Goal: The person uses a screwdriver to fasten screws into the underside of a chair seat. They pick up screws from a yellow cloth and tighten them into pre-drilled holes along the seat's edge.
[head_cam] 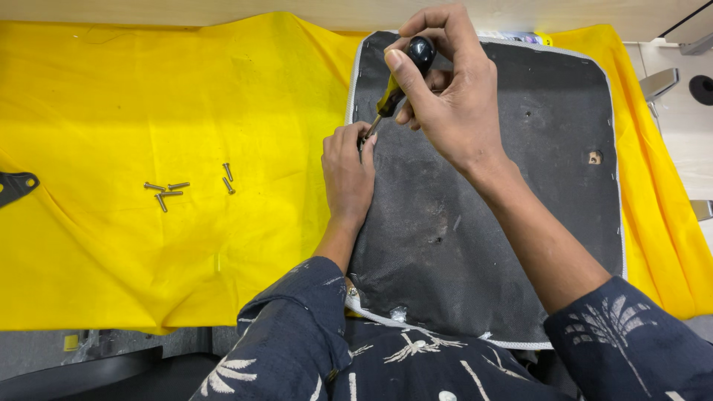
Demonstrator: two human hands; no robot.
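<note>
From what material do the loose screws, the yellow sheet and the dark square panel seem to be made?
The small loose screws look like bare metal: grey with a dull shine. The yellow sheet seems to be woven cloth, matte, creased and stained. The dark square panel appears covered in black non-woven fabric, fuzzy and scuffed, with a white edge; its core is hidden.

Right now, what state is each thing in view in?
Screwdriver: upright-tilted, tip down at the pad's left edge, held by right hand.
Left hand: fingertips pinching at the tip.
Dark seat pad: lying flat, underside up, on the yellow cloth.
Loose screws: lying scattered on the cloth, untouched.
Black bracket: at the left edge, partly out of view.
</note>
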